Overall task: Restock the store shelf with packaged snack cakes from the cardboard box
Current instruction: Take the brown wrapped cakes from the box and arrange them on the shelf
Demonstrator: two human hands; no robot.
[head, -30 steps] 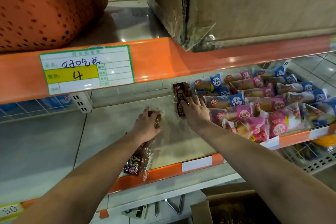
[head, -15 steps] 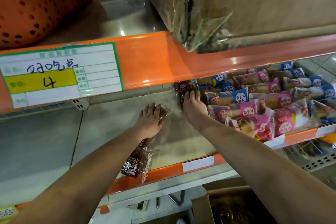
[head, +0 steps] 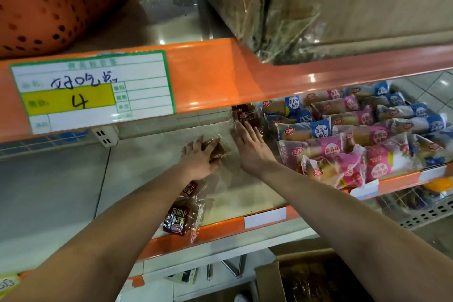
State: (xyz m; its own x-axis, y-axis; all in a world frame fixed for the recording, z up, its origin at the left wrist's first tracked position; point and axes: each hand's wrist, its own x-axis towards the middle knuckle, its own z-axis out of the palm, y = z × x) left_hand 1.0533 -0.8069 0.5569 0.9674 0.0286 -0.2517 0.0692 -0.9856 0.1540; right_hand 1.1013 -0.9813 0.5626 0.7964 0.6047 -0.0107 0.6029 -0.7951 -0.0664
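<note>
My left hand [head: 198, 158] lies on a brown snack cake pack [head: 219, 150] in the middle of the grey shelf [head: 245, 191], fingers spread and fairly straight. Further back, the straight fingers of my right hand [head: 250, 146] touch another brown pack [head: 245, 115] that lies at the rear beside the blue and pink packs. A third brown pack [head: 182, 213] lies at the shelf's front edge, partly under my left forearm. The open cardboard box [head: 306, 279] with more brown packs is on the floor at the bottom right.
Several pink and blue bread packs [head: 355, 135] fill the shelf's right side. Above, an orange shelf rail carries a price label [head: 93, 93]. An orange perforated basket [head: 54, 2] and a large carton [head: 343, 2] stand on the upper shelf. A wire basket [head: 421, 206] hangs lower right.
Both hands have reached a little deeper into the shelf, sliding their brown packs toward the back. The view has dropped and moved closer to the shelf.
</note>
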